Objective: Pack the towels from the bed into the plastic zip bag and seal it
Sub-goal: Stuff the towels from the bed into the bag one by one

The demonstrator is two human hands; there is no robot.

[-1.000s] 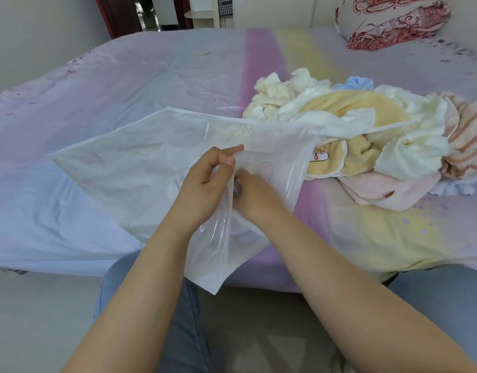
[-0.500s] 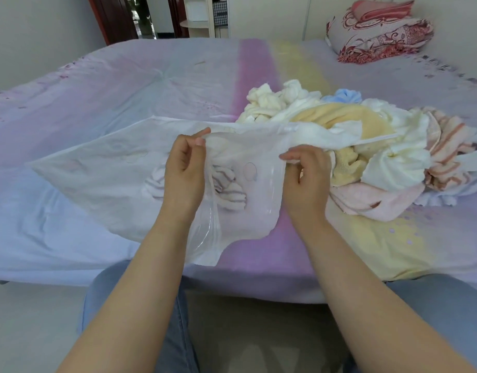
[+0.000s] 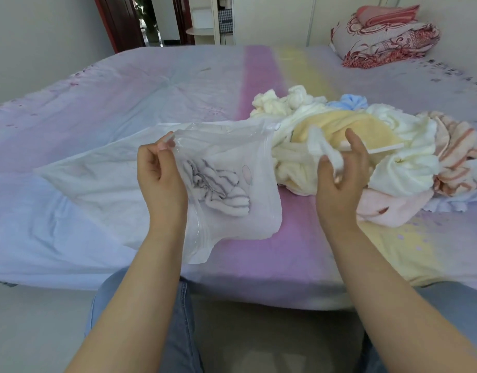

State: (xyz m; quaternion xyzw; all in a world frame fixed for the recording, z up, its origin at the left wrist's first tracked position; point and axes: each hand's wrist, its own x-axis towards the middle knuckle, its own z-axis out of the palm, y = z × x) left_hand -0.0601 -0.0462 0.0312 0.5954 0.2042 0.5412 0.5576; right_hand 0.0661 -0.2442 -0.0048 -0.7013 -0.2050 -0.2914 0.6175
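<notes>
A clear plastic zip bag (image 3: 103,181) lies on the bed (image 3: 124,98), its mouth toward me. Through the plastic shows a grey-striped towel (image 3: 218,189) inside. My left hand (image 3: 162,179) pinches the near lip of the mouth by its zip edge. My right hand (image 3: 339,173) is curled round a blurred white strip that looks like the other lip, lifted in front of the towel pile (image 3: 393,162). That heap of white, yellow, pink, blue and striped towels sits just right of the bag.
A folded red-patterned quilt (image 3: 385,36) lies at the bed's far right corner. A doorway with dark red frame (image 3: 119,22) stands behind the bed. My knees in jeans (image 3: 178,319) are at the bed's near edge, with floor below.
My hands have moved apart, the right one going right toward the pile, and the bag's mouth has spread wide. The striped towel inside shows more plainly.
</notes>
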